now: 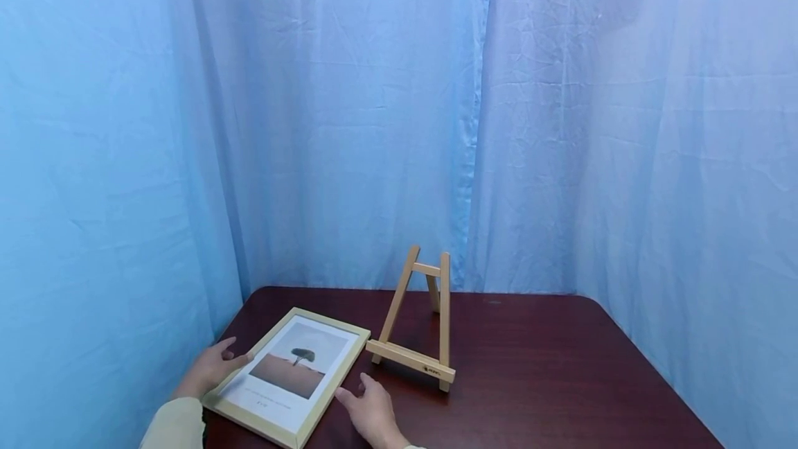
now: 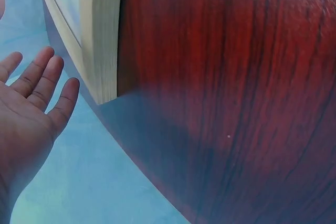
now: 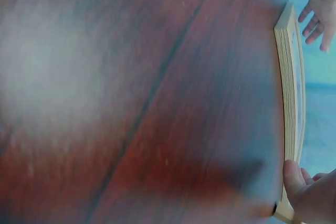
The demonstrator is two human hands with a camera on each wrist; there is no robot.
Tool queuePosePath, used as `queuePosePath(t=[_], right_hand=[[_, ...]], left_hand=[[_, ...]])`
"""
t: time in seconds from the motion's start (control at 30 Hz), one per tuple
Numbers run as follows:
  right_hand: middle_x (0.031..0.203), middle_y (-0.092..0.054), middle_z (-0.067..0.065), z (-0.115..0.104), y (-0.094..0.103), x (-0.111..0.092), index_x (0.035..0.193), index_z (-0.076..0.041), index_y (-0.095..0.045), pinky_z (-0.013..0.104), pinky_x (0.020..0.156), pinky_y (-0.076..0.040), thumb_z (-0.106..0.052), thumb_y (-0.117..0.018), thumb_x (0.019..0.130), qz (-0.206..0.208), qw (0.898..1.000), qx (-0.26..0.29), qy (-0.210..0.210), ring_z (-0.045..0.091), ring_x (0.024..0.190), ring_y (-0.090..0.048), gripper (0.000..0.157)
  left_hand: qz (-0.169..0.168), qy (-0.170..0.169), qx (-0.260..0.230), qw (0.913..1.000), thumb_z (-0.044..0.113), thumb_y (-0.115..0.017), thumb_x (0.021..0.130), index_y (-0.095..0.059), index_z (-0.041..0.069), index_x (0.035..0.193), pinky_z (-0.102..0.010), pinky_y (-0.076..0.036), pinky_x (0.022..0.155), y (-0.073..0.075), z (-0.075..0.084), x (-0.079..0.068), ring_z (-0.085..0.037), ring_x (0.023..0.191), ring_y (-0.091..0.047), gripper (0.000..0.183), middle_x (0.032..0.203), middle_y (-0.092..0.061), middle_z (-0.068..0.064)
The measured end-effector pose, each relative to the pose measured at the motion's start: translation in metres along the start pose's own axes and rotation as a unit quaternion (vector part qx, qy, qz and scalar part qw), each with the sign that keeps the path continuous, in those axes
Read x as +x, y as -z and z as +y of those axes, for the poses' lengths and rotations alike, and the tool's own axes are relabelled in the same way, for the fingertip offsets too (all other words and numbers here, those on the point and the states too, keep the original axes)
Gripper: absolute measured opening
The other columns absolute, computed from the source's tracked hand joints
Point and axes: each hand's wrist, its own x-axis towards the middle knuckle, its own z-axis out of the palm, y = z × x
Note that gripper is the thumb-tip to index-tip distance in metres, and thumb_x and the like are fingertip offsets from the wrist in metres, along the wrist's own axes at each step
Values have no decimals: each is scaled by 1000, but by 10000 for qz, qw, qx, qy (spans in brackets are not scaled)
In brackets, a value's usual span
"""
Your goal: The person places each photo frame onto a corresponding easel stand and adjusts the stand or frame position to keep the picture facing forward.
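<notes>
A picture frame (image 1: 288,381) with pale wood edges lies flat on the dark red table, holding a print of a lone tree. By its left side is my left hand (image 1: 215,368), fingers spread and slightly bent. My right hand (image 1: 370,411) stands off its right side with thumb and fingers apart. In the left wrist view the left palm (image 2: 23,114) faces a corner of the frame (image 2: 105,35), with a gap between. The right wrist view has the right thumb (image 3: 292,177) overlapping the frame's side (image 3: 286,87).
A small wooden easel (image 1: 411,357) stands upright just right of the frame, its lower ledge close to the frame's far right corner. Blue curtains (image 1: 374,123) hang behind and on both sides of the table (image 1: 548,373).
</notes>
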Motion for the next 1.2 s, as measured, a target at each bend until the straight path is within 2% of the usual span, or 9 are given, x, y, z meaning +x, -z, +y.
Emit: queuePosePath(t=[0.3, 0.57, 0.87, 1.07, 1.2], right_hand=[[108, -66, 22, -7, -13, -7, 128, 17, -54, 53, 85, -52, -31, -75, 87, -198, 9995, 173, -186, 32, 96, -65, 66], [110, -65, 21, -9, -21, -8, 130, 15, -53, 54, 87, -51, -33, -76, 87, -383, 9975, 241, -536, 32, 98, -65, 69], [108, -66, 19, -6, -27, -7, 128, 15, -55, 53, 87, -51, -35, -76, 86, -482, 9964, 152, -685, 32, 102, -63, 69], [100, -67, 11, -6, -31, -9, 125, 12, -58, 49, 83, -52, -33, -77, 86, -516, 9951, 282, -790, 24, 93, -62, 63], [101, -67, 12, -7, -34, -10, 126, 12, -58, 49, 85, -52, -33, -78, 86, -493, 9941, 315, -914, 24, 93, -63, 64]], left_hand=[[32, -42, 38, 10000, 46, -68, 91, -33, -21, 140, -60, -44, 94, -4, -6, 3, -50, 109, -55, 90, 118, -55, -39], [-22, 33, -19, 10000, 44, -69, 91, -33, -20, 141, -60, -45, 93, -6, -5, 2, -51, 110, -54, 89, 118, -55, -40], [-43, 56, -61, 10000, 42, -69, 91, -33, -21, 140, -59, -45, 92, -6, -5, 1, -50, 108, -54, 87, 117, -55, -40], [-27, 109, -24, 9999, 43, -69, 91, -33, -21, 140, -60, -44, 94, -7, -6, 1, -50, 108, -54, 88, 116, -55, -39], [-6, 120, -8, 9999, 43, -69, 90, -34, -21, 140, -59, -44, 94, -8, -8, 2, -49, 107, -55, 88, 114, -56, -38]])
